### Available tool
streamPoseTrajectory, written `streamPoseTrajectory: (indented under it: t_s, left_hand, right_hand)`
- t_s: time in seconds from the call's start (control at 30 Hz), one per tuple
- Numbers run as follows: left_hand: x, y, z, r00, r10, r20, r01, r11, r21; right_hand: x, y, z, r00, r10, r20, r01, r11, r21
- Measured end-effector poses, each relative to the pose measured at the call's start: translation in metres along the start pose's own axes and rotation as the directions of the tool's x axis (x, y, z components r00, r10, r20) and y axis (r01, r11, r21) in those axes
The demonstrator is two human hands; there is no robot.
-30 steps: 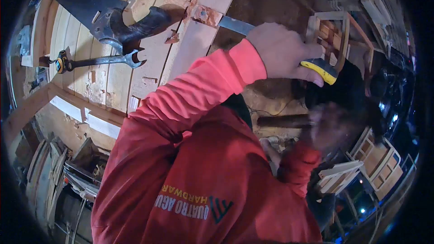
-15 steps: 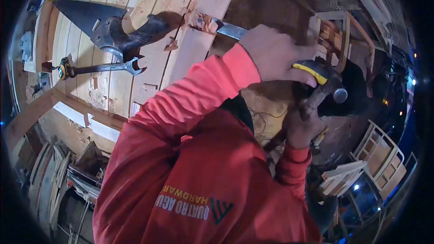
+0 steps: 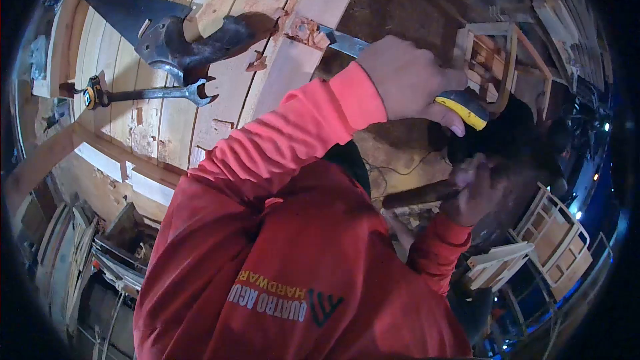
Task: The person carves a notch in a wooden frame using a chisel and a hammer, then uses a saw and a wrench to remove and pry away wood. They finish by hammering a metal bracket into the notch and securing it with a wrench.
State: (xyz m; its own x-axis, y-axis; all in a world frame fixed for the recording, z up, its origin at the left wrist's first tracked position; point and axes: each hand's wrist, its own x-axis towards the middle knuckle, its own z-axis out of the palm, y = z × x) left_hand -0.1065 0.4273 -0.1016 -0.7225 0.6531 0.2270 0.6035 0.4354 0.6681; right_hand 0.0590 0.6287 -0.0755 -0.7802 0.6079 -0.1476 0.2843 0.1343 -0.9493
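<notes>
My left hand (image 3: 410, 80) is closed round a chisel (image 3: 462, 105) with a yellow and black handle. Its metal blade (image 3: 347, 44) points left, its tip at a roughly cut notch (image 3: 308, 32) in a pale board (image 3: 290, 70). Lower right, my right hand (image 3: 472, 190), partly blurred, grips a hammer by its wooden handle (image 3: 420, 195); the hammer's head is lost in blur and shadow. On the boards lie a dark tool with a broad triangular blade and curved handle (image 3: 220, 41), an open-ended wrench (image 3: 153, 95) and a black and yellow tape measure (image 3: 95, 95).
Wood chips (image 3: 257, 61) are scattered over the slatted boards (image 3: 177, 127). A wooden frame (image 3: 510, 60) stands at upper right, and a slatted wooden piece (image 3: 557, 233) at lower right. Offcuts and strips (image 3: 73, 247) are stacked at lower left.
The hammer head has swung away from the chisel's handle end, and my right hand has shifted slightly right. My left hand stays nearly in place on the chisel.
</notes>
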Motion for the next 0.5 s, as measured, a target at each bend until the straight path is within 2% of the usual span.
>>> streamPoseTrajectory:
  t_s: [0.07,0.1,0.13,0.17,0.23,0.27,0.37,0.43,0.5]
  left_hand:
    - [0.000,0.000,0.001,1.000,0.006,0.003,-0.006,1.000,0.011]
    - [0.001,-0.001,0.001,1.000,0.012,0.003,-0.013,1.000,0.021]
    - [0.000,-0.002,0.002,1.000,0.007,0.006,-0.008,1.000,0.027]
    - [-0.001,-0.002,0.005,1.000,0.005,0.020,-0.006,1.000,0.024]
    - [0.000,-0.003,0.003,1.000,-0.003,0.024,0.002,0.999,0.032]
    - [-0.001,-0.001,0.002,1.000,-0.009,0.030,0.008,1.000,0.027]
    - [0.000,-0.001,0.003,1.000,-0.002,0.017,0.002,1.000,0.024]
    - [-0.002,-0.002,0.002,1.000,-0.006,0.027,0.005,0.999,0.039]
    - [-0.002,-0.002,0.002,0.998,-0.015,0.067,0.010,0.997,0.078]
  right_hand:
    - [0.003,0.015,-0.006,0.978,-0.198,0.066,0.203,0.976,-0.077]
    - [0.000,0.021,0.008,0.923,-0.325,0.206,0.372,0.891,-0.262]
    - [-0.002,0.030,0.016,0.839,-0.410,0.357,0.535,0.742,-0.405]
    - [-0.012,0.050,0.007,0.951,-0.122,0.284,0.199,0.945,-0.260]
    - [-0.006,0.041,-0.011,0.953,0.143,0.266,-0.132,0.989,-0.059]
    - [-0.006,0.036,-0.018,0.920,0.283,0.272,-0.305,0.951,0.040]
    - [-0.011,0.008,0.002,1.000,0.016,0.007,-0.016,0.999,0.048]
    - [-0.010,0.039,0.001,0.985,-0.069,0.159,0.096,0.981,-0.171]
    - [-0.006,0.068,-0.002,0.942,-0.121,0.312,0.234,0.905,-0.355]
